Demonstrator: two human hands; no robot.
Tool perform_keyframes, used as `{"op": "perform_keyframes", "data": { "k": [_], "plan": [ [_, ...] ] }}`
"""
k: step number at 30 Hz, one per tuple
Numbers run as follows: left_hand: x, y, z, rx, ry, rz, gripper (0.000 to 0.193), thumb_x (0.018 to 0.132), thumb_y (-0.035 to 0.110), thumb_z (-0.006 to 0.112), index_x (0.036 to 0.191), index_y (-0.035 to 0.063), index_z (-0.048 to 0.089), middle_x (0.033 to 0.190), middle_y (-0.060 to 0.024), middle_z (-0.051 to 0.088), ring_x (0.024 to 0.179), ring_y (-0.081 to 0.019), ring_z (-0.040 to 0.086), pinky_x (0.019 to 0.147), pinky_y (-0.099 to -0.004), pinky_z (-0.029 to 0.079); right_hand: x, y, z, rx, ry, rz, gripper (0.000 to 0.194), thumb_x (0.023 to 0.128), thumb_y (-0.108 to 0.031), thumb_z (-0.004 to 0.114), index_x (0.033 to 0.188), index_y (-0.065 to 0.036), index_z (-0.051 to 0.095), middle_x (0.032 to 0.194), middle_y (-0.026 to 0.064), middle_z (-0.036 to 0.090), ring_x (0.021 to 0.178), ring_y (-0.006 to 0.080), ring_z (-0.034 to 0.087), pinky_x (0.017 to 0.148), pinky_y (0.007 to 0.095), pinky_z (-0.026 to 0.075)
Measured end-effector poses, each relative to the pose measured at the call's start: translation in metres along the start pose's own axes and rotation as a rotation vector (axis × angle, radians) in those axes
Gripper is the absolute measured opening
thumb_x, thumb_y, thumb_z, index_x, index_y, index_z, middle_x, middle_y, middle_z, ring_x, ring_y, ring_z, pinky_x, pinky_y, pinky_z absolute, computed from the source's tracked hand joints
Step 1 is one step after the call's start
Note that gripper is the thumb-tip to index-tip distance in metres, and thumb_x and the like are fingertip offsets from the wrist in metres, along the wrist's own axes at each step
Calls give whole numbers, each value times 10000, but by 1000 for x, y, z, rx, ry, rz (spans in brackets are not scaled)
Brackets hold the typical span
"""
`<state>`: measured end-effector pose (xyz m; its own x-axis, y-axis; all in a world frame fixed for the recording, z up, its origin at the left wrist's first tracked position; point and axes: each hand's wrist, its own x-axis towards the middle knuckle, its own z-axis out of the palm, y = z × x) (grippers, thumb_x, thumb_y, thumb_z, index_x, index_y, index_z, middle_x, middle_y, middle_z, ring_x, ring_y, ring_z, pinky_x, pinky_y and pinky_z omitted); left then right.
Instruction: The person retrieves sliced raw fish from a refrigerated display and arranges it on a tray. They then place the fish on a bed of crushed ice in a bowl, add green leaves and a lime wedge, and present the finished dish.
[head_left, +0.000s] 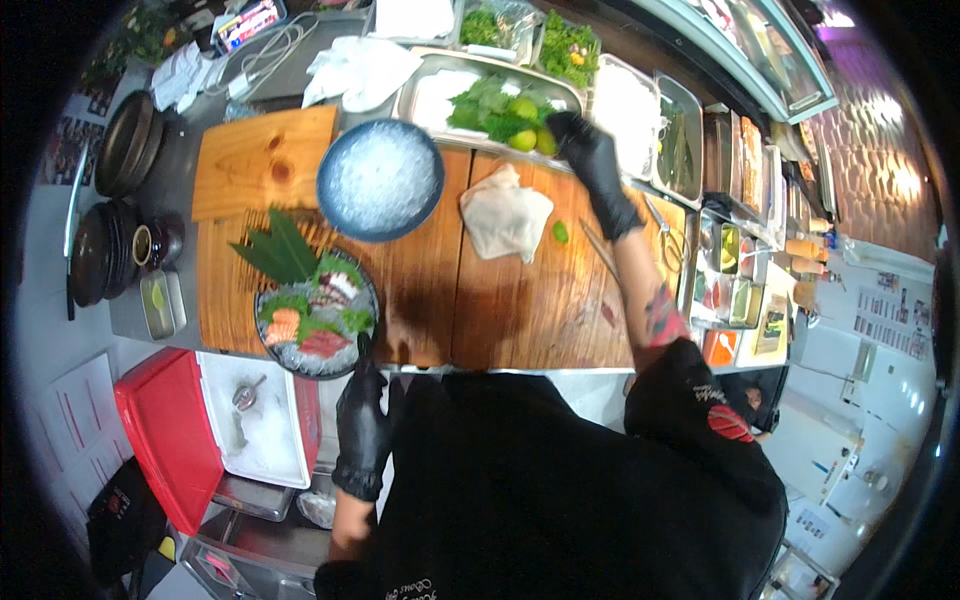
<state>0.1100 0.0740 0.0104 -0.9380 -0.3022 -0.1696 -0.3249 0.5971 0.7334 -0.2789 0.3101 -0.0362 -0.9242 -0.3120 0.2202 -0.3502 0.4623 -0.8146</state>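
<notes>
My left hand (363, 424), in a black glove, is at the near right rim of a dark round plate (268, 358). Its fingertips meet the rim; whether they grip it is unclear. On the plate, crushed ice carries orange fish slices (283, 325), red fish slices (325, 343), octopus slices (335, 288) and green garnish. A green leaf (279, 251) stands behind them. Farther off, my right hand (589, 157), also gloved in black, reaches to the limes (523, 139) and green leaves (480, 105) in a metal tray (409, 90). Its fingertips are partly hidden, so any hold cannot be made out.
A blue bowl of crushed ice (382, 180) and a crumpled cloth (508, 214) rest on the wooden board (420, 300). A knife (598, 246) lies under my right forearm, with scissors (667, 236) beyond. An open red ice cooler (171, 431) stands at lower left.
</notes>
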Motion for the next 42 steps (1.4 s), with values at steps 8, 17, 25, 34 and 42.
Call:
{"op": "perform_keyframes", "data": {
  "k": [8,17,25,34,42],
  "plan": [
    [-46,27,49,-164,-225,-106,346,782,43,621,1123,-17,618,1154,-208,631,1072,-391,584,904,-435,473,180,111,-1,-673,-293,-117,405,750,-278,729,1103,-81,694,1037,187,687,977,366,648,902,446,486],
    [-28,52,55,-702,20,-234,396,929,80,586,1300,-46,526,1176,-97,647,1054,-168,595,926,-304,471,48,-34,-30,-51,-165,-172,265,847,-48,673,1111,-25,679,997,48,694,842,94,608,800,252,488],
    [6,11,16,-1158,-50,-369,308,907,74,633,1193,-37,611,1087,-84,669,976,-125,613,859,-284,500,-171,-174,62,157,-762,-456,379,723,-36,785,1072,-45,636,1030,127,667,934,286,658,811,358,531],
    [-36,-51,-43,-728,-89,-176,269,861,-17,640,1129,-35,653,1054,-102,683,953,-140,639,831,-294,519,-199,-217,111,257,-912,-49,355,748,-27,778,1076,-10,642,1039,97,670,993,208,649,876,315,504],
    [20,-86,-91,-773,10,-115,196,857,51,670,1043,-4,649,923,-70,677,857,-123,618,767,-295,496,-160,-232,169,274,-842,247,234,844,-84,703,1067,-13,691,938,74,717,814,115,649,762,288,524]
  ]
}}
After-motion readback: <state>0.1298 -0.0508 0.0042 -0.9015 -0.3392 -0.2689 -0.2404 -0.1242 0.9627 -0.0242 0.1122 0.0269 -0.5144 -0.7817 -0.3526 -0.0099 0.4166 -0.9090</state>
